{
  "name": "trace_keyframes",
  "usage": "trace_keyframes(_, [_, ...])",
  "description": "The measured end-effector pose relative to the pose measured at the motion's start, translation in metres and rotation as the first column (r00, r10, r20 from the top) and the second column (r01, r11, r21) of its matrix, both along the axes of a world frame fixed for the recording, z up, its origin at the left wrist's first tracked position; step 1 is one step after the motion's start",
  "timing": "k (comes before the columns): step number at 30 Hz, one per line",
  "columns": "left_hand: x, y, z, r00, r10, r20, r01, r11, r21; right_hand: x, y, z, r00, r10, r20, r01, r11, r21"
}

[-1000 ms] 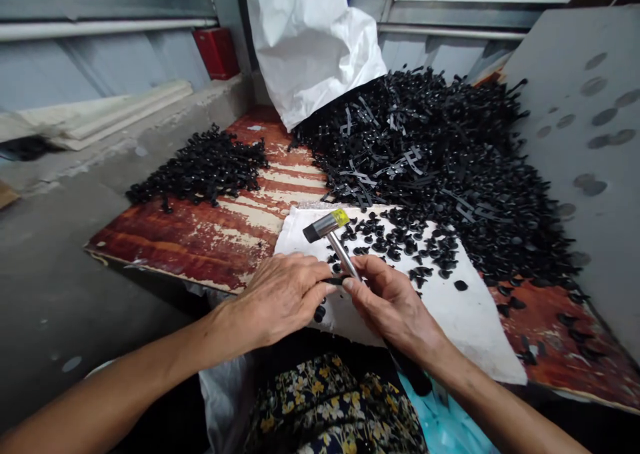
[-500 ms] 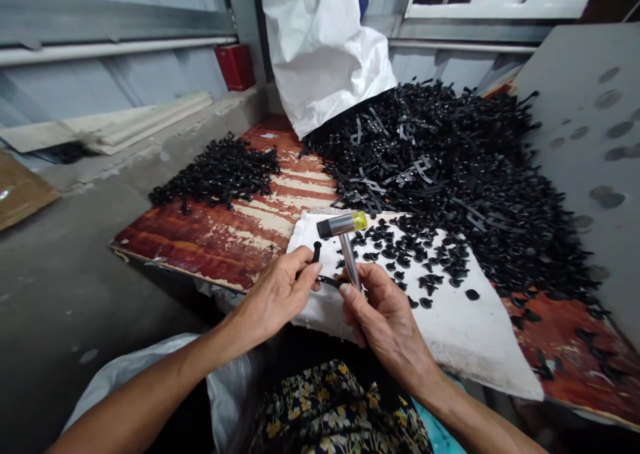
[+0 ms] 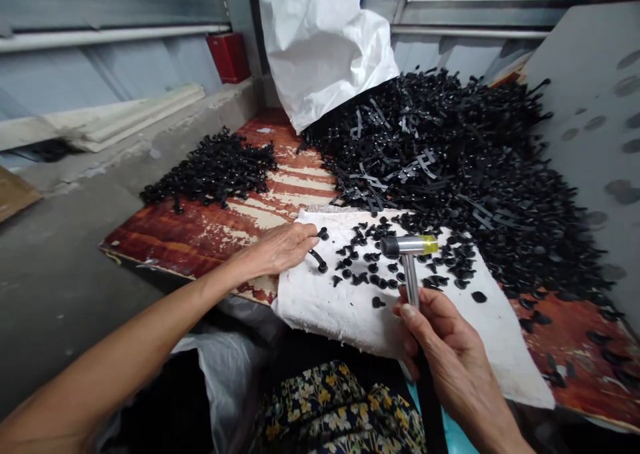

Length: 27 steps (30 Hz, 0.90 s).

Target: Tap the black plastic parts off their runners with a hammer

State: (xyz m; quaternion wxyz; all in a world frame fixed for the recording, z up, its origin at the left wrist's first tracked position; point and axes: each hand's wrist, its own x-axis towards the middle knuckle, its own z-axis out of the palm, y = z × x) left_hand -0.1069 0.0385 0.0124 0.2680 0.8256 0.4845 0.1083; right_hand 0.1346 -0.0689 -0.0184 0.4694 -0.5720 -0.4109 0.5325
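My left hand is closed on a thin black strap-like part with round knobs at its ends, held just over the left edge of a white cloth. In my right hand is a small mallet, gripped by its handle. Its metal head has one black face and one yellow face, and it points upward above the cloth's right half. Several small black knobs with round flat bases lie scattered on the cloth between my hands. My fingers hide part of the strap.
A large heap of black parts covers the table's back right. A smaller pile lies at the left on the worn red tabletop. Behind hangs a white sack. A spotted grey panel stands at the right.
My hands have moved apart. The left went leftward with the black strap part; the right moved right with the mallet, its fingers no longer on the strap.
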Motion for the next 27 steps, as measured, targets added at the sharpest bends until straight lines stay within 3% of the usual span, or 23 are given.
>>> trace_keyframes(27, [0.0021,0.0047,-0.0098,0.997,0.021,-0.071,-0.021,1.0,0.003,0.0023,-0.0028,-0.0089,1.0,-0.004,-0.028,0.004,1.0,-0.022])
